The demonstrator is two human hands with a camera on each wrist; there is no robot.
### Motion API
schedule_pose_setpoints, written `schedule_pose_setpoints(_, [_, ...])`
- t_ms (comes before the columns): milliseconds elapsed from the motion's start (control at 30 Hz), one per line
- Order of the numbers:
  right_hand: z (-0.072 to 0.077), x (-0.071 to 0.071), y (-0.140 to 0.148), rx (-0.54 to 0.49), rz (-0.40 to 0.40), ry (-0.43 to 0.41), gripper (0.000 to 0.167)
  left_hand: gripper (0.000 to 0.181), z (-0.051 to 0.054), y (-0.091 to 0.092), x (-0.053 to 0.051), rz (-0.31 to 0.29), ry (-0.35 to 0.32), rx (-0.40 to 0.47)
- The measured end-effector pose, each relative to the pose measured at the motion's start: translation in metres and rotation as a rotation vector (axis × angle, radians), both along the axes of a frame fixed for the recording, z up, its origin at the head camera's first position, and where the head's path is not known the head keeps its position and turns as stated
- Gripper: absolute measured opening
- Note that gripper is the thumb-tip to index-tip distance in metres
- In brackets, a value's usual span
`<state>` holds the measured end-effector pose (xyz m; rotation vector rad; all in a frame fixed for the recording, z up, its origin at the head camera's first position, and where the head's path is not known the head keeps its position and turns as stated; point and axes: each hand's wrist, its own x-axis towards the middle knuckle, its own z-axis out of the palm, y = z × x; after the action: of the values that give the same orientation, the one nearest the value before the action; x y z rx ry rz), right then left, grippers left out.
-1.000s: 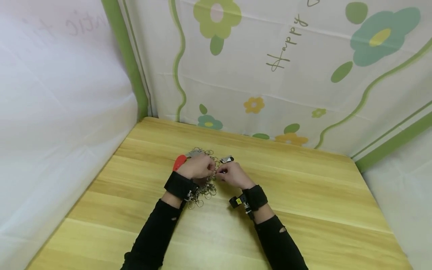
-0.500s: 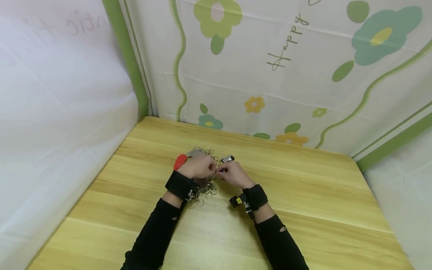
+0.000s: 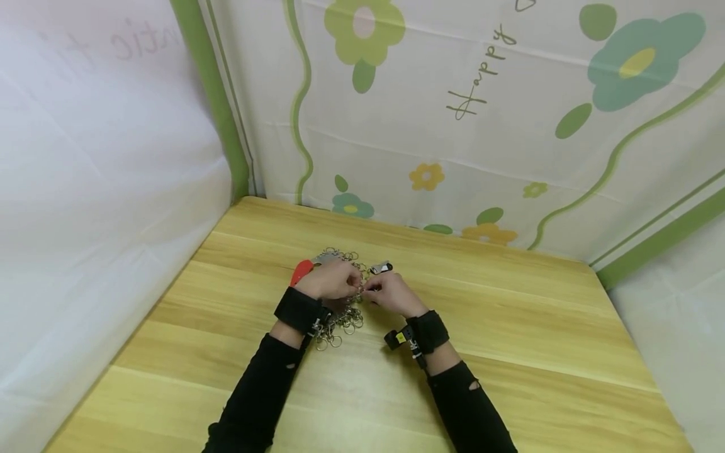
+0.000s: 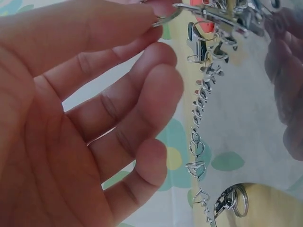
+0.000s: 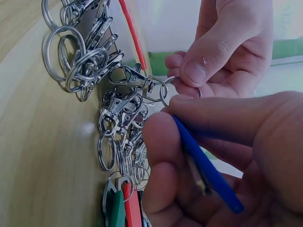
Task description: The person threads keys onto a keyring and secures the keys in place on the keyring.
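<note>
In the head view, my left hand [image 3: 331, 280] and right hand [image 3: 394, 296] almost meet over a cluster of metal key rings [image 3: 334, 341]. My left thumb and fingers pinch a key ring [image 4: 166, 20], which hangs from a swivel clasp [image 5: 137, 81]. My right hand pinches a narrow blue piece [image 5: 206, 163] with a small metal part beside it; its exact kind is unclear. The right fingertips lie against the same key ring, and they hide how the blue piece and ring join. Many clasps with rings line the edge of a shiny grey panel [image 4: 241, 118].
A silver and black item [image 3: 381, 268] lies just beyond my right hand. By my left wrist shows a red part [image 3: 301, 272]. Red [image 5: 133, 205] and green [image 5: 116, 208] flat pieces hang from rings. The wooden table [image 3: 510, 352] meets patterned cloth walls.
</note>
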<state>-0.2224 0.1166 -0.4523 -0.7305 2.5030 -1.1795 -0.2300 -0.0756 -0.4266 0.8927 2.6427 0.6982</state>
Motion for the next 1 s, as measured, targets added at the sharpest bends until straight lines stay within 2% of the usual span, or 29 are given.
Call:
schedule_pose_setpoints(233, [0.0001, -0.0011, 0.0006, 0.002, -0.003, 0.000, 0.011, 0.018, 0.0000, 0.0000, -0.0002, -0.015, 0.014, -0.013])
schedule_pose_setpoints(533, [0.0027, 0.0009, -0.0007, 0.007, 0.031, 0.048, 0.010, 0.018, -0.0009, 0.0034, 0.0009, 0.017, 0.018, -0.046])
schedule_pose_setpoints(667, [0.0037, 0.0018, -0.0011, 0.002, 0.034, 0.044, 0.010, 0.022, -0.0017, 0.0044, 0.0013, 0.021, 0.021, -0.046])
schedule_pose_setpoints(1000, [0.0033, 0.0005, -0.0004, -0.054, 0.021, 0.009, 0.011, 0.022, 0.0018, 0.0024, 0.0024, 0.014, -0.033, 0.033])
